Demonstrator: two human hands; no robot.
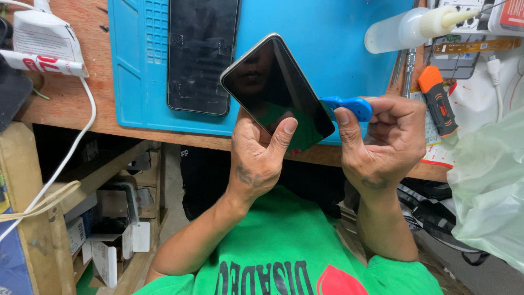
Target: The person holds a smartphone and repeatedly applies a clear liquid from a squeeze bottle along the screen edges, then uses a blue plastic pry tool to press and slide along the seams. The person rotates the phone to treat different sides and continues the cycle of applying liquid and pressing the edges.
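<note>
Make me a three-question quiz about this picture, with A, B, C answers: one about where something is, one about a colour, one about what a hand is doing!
1. Where does the second phone lie?
A. On the blue mat
B. On the floor
C. In the plastic bag

2. What colour is the tool pushed at the held phone's edge?
A. Red
B. Blue
C. Yellow

3. What is the left hand doing?
A. Resting flat on the mat
B. Holding the bottle
C. Holding the phone up, tilted

Answers:
1 A: the dark phone lies flat on the mat, behind the held one.
2 B: the small tool pinched in the right hand is bright blue.
3 C: its fingers grip the phone's lower end, off the bench and tilted.
</note>
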